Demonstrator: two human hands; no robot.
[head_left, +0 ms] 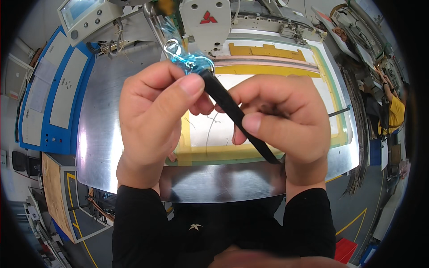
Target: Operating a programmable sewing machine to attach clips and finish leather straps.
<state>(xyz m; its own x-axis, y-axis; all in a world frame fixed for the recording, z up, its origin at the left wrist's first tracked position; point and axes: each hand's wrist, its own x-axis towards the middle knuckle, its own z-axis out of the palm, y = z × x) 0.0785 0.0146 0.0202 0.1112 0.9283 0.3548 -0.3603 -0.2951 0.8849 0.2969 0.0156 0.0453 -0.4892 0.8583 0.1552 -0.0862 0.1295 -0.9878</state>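
Observation:
A black webbing strap (228, 103) runs slantwise between my hands, from upper left to lower right. At its upper end sits a metal ring and clasp (175, 48) wrapped in blue clear film (193, 62). My left hand (154, 105) pinches the strap just below the film, thumb on top. Partway down, my right hand (286, 116) grips the strap between thumb and fingers. The strap's lower end hangs beside my right wrist. Both hands are raised above a white work sheet (214, 127) with a few loose dark threads on it.
A white machine head (207, 24) stands just beyond my hands. Yellow template strips (268, 51) lie on the framed sheet, over a shiny metal table (100, 120). A control screen (80, 15) and a blue cabinet (56, 94) are at left. Another person in yellow (395, 114) is far right.

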